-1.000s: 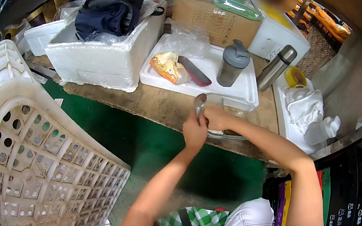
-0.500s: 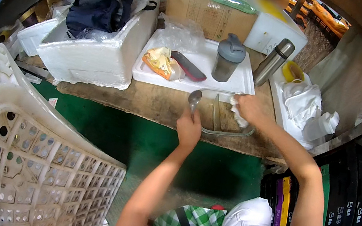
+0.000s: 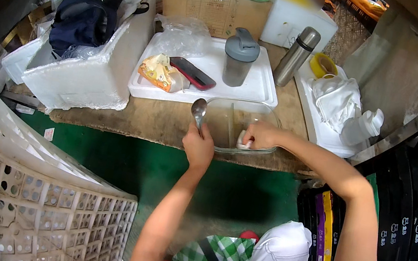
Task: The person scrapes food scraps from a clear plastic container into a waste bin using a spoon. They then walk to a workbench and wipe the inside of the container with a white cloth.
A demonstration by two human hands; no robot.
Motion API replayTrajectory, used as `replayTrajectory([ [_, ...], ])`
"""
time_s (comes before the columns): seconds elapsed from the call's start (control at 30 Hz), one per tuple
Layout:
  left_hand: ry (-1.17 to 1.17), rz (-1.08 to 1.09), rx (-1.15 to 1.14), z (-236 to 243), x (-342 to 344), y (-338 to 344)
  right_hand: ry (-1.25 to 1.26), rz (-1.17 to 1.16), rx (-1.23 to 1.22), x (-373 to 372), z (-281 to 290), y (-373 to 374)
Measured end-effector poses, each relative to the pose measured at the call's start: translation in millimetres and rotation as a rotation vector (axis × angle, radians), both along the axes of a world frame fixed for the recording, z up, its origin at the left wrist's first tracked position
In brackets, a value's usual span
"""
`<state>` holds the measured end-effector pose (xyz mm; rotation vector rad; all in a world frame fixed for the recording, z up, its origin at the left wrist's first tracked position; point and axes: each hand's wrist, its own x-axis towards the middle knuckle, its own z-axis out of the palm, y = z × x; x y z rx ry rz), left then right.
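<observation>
A metal spoon stands bowl-up in my left hand, whose fingers are closed round its handle beside the container's left edge. The clear glass container has a divider across its middle and rests near the table's front edge. Inside its right compartment, my right hand pinches a crumpled white tissue near the divider and the near wall. Whether my left fingers also touch the glass is hard to make out.
Behind the container, a white foam tray bears a phone, a food wrapper and a grey-lidded shaker bottle. A steel flask stands right of it. Left are a foam box and a plastic crate.
My right hand has brought the tissue from the container's far right corner toward its near wall and the divider. The left hand still grips the spoon. The whole view has shifted slightly.
</observation>
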<state>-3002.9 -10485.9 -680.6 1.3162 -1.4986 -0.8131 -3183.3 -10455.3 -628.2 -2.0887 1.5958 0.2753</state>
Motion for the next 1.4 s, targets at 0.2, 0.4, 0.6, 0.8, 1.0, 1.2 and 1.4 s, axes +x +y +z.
replayTrajectory([
  [0.2,-0.067,-0.102,-0.032,-2,11,-11,0.530,0.109,-0.452,4,-9,-7],
  [0.4,-0.087,-0.144,-0.042,2,11,-8,0.243,0.396,-0.882,-9,-37,-26],
  [0.6,0.000,-0.107,-0.101,-4,9,-8,0.430,0.391,-0.720,2,-26,-35],
  [0.8,-0.027,-0.050,-0.040,-3,4,-5,0.607,0.060,-0.376,11,-5,-26],
  [1.0,-0.004,-0.020,-0.039,-4,4,-6,0.418,-0.208,-0.504,28,44,-28],
  [1.2,0.133,-0.102,-0.039,-3,2,0,-0.019,-0.220,-0.749,62,19,-50],
  [1.4,0.142,-0.085,-0.040,-5,8,-1,-0.047,-0.259,-0.642,83,-16,-49],
])
